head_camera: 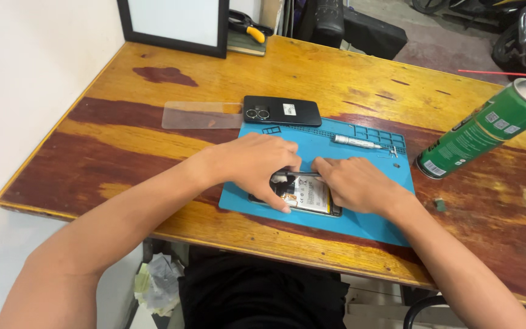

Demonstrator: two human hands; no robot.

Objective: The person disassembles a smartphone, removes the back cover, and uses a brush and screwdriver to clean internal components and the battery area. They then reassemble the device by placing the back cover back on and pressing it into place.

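Observation:
An opened phone [307, 196] with its battery exposed lies on a blue work mat [366, 225]. My left hand [257, 163] presses on the phone's left end, fingers curled over its top edge. From the right, my right hand [354, 183] holds the phone's other end, its fingertips at the top edge. A thin dark part runs between the two hands; which hand grips it I cannot tell. The phone's black back cover [282, 111] lies at the mat's far edge.
A silver screwdriver [358, 142] lies on the mat's far right. A green spray can [482, 129] lies on its side at the right. A clear screen protector [202, 114] lies on the wooden table [123, 140]; a framed board [175, 24] leans at the back.

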